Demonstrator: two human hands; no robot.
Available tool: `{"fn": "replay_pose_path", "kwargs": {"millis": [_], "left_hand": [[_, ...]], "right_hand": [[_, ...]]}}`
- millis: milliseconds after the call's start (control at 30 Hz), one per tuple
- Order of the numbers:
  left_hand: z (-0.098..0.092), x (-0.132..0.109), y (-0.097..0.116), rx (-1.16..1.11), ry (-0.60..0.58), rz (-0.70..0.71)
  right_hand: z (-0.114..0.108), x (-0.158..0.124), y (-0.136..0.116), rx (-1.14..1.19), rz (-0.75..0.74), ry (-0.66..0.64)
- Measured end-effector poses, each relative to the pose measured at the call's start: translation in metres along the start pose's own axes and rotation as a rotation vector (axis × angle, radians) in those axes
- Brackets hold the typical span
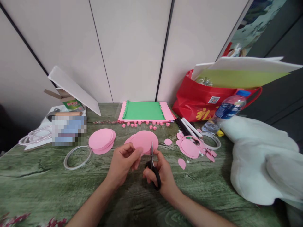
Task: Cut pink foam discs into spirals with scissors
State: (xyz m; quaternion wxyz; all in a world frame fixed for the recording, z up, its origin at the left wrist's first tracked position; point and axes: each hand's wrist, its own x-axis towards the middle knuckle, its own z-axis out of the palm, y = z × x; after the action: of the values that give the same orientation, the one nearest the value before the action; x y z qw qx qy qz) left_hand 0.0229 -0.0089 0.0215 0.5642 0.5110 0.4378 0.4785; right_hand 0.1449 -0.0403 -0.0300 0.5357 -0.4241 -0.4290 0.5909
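Note:
My right hand (163, 171) holds black-handled scissors (155, 177), their blades pointing up and away from me. To its left, my left hand (123, 160) is closed in a pinch. A small piece of pink paper (139, 150) seems to be at its fingertips, hard to tell from the pink behind. Just beyond both hands lies a stack of pink paper circles (145, 138). Another stack of pink circles (100, 138) is on the left. Loose pink petal shapes (181, 163) and pink offcuts (210, 156) lie on the right.
Small pink rolled pieces (139, 123) line up before a green sheet (144, 110). Tape rolls (77, 157) lie at both sides. Pens (189, 126), a water bottle (230, 107) and a red bag (196, 97) stand right, near a white cushion-like object (258, 167). Bead strings (35, 135) lie left.

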Motion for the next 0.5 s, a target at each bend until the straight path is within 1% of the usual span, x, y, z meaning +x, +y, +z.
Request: {"fn": "replay_pose_path", "kwargs": {"millis": [167,267,367,500], "left_hand": [[0.0042,-0.0022,-0.0019,0.010,-0.066,-0.043],[0.0047,-0.0022,-0.0029,0.047,-0.039,-0.045],[0.0033,-0.0015,-0.0022,0.073,-0.015,-0.049],[0.0017,-0.0014,-0.0008,0.119,-0.049,-0.063]], "right_hand": [[0.0017,-0.0018,-0.0008,0.042,-0.044,-0.033],[0.0018,-0.0030,0.0009,0.071,-0.033,-0.086],[0.0010,-0.0025,0.0029,0.061,-0.025,-0.096],[-0.0004,0.0004,0.0025,0.132,-0.082,-0.121]]}}
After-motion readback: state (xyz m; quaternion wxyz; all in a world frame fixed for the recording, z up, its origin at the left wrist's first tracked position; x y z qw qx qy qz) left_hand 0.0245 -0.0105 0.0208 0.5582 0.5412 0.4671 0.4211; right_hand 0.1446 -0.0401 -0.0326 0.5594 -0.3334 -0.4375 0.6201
